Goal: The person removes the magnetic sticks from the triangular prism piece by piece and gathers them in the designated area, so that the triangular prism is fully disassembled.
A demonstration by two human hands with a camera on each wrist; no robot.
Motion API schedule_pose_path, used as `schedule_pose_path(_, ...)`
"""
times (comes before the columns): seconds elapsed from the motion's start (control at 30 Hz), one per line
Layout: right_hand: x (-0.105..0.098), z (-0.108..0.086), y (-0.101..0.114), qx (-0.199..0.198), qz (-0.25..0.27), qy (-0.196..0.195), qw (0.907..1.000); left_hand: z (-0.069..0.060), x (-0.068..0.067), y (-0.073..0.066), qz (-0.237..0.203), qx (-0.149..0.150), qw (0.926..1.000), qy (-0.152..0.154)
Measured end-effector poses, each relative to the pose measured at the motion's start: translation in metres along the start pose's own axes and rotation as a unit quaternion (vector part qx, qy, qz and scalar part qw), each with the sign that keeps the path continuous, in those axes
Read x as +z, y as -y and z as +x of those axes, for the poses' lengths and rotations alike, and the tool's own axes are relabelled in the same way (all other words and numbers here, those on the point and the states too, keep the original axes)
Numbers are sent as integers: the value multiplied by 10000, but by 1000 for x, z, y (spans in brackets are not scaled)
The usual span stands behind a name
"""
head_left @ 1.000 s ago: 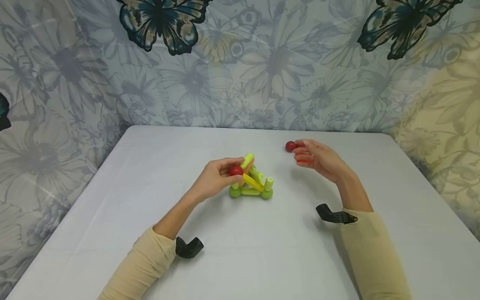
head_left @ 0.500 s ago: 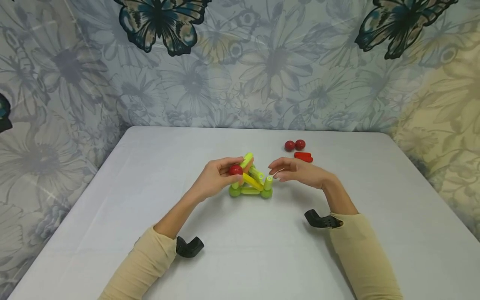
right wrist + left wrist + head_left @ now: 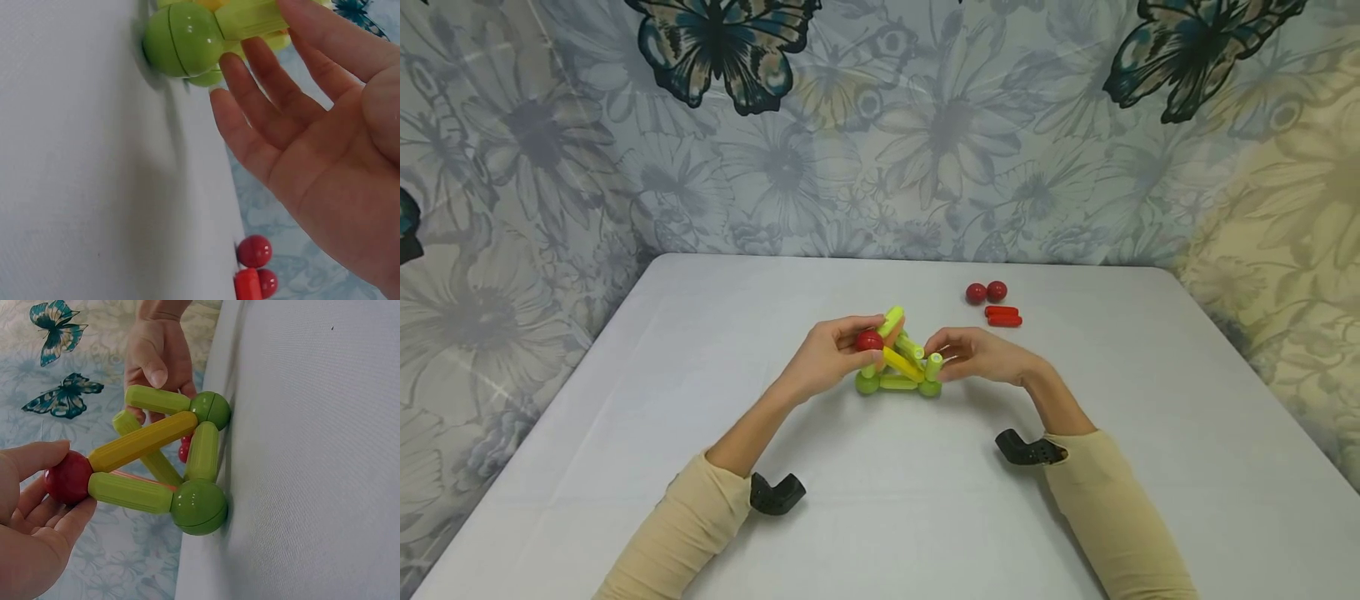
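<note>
My left hand (image 3: 829,357) pinches a red ball (image 3: 869,340) between thumb and fingers at the top of a magnetic stick-and-ball frame. Below it, a yellow rod (image 3: 144,442) and a light green rod (image 3: 130,492) run down to green balls (image 3: 200,507) on the table. At the frame's right corner, a light green rod (image 3: 933,367) stands up from another green ball (image 3: 929,388). The right hand (image 3: 981,354) is beside this rod, its thumb and fingers around it and loosely bent. In the right wrist view, the thumb overlaps the rod; contact is unclear.
Two loose red balls (image 3: 976,293) and two red rods (image 3: 1004,321) lie at the back right of the white table (image 3: 880,517). A flower-patterned wall covering (image 3: 947,125) stands behind the table. Black wrist mounts (image 3: 778,495) stick out from both sleeves.
My right hand has moved from the loose red pieces at the back, left and nearer, to the frame's right corner. The left hand keeps its hold on the red ball.
</note>
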State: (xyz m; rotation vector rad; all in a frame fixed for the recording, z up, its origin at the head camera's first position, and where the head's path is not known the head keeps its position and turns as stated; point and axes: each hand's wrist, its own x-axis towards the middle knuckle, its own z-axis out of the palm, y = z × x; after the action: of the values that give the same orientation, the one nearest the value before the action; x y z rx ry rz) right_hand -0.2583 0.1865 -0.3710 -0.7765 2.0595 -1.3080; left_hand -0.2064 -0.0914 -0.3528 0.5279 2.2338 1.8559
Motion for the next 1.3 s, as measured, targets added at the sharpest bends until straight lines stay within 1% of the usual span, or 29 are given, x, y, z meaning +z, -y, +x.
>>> schedule_pose_path(0.37, 4, 0, 0, -106, -23, -54, 9999, 0, 0, 1, -3, 60, 10000, -3)
schedule_pose_path(0.5, 3, 0, 0, -213, -96, -60, 9997, 0, 0, 0, 7, 80, 10000, -13)
schedule_pose_path(0.73, 3, 1, -3, -357, -312, -236, 9986, 0, 0, 1, -8, 69, 10000, -23)
schedule_pose_path(0.87, 3, 2, -4, -332, -357, -394, 9980, 0, 0, 1, -7, 35, 10000, -30)
schedule_pose_path(1.0, 3, 2, -6, -348, -513, -614, 9962, 0, 0, 0, 47, 36, 10000, -49)
schedule_pose_path(1.13, 2, 2, -7, -346, -648, -899, 9932, 0, 0, 0, 82, 15, 10000, -47)
schedule_pose_path(1.2, 2, 2, -7, -248, -585, -1102, 9919, 0, 0, 1, 91, 6, 10000, -39)
schedule_pose_path(1.3, -1, 2, -7, -32, -149, -1453, 9893, 0, 0, 1, 92, -15, 10000, -33)
